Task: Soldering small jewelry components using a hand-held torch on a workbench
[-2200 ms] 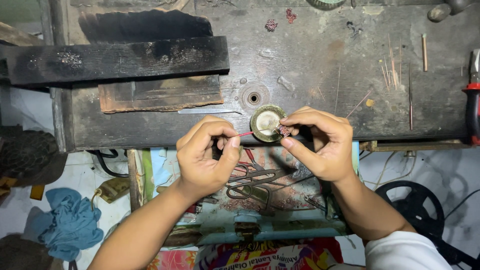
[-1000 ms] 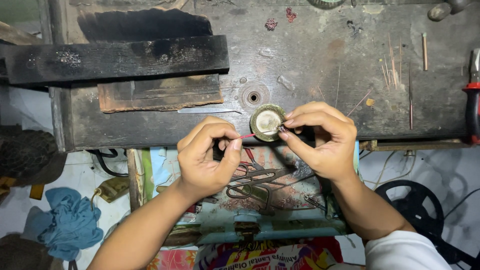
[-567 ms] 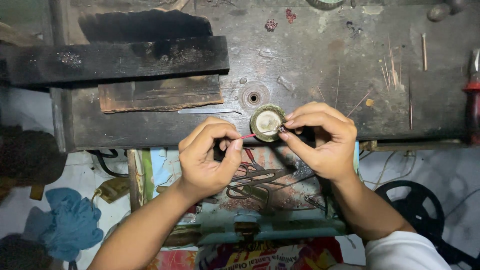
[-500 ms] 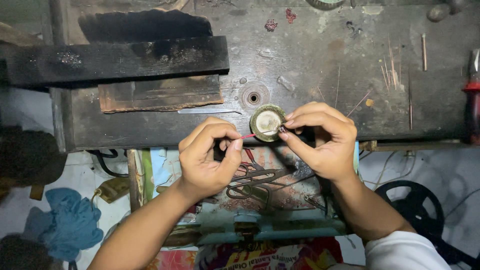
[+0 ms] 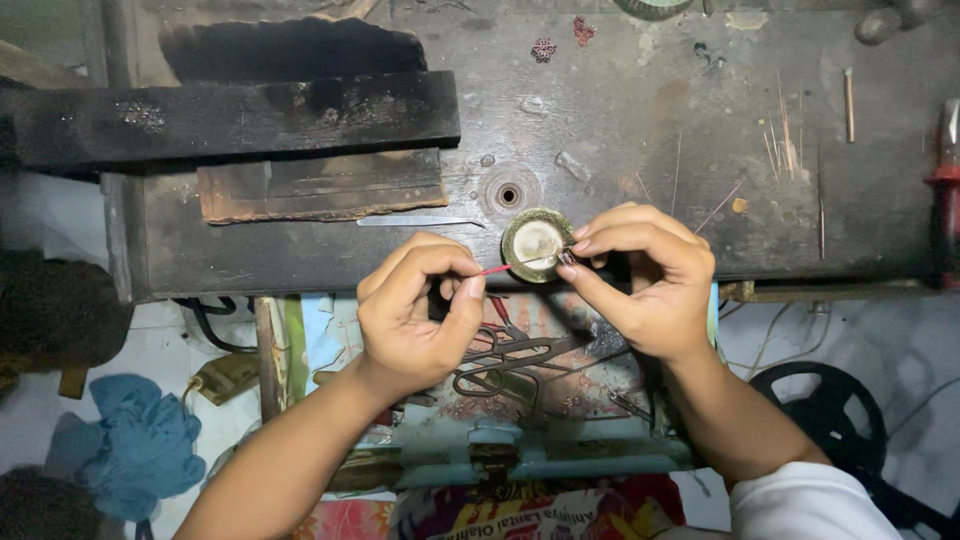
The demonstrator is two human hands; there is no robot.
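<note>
Over a scarred workbench (image 5: 640, 120), the left hand (image 5: 415, 315) pinches a thin red tool (image 5: 497, 269) whose tip touches a round dish (image 5: 536, 244), while the right hand (image 5: 645, 280) pinches a tiny piece (image 5: 566, 257) at the rim, steadying it.

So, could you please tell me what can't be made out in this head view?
- Piece pinched by the right hand: too small, covered by fingertips.
- Red strand's end: hidden inside the left hand.
- Red-handled tool: cut off by the right edge.
- Tools under the bench: in shadow.
</note>
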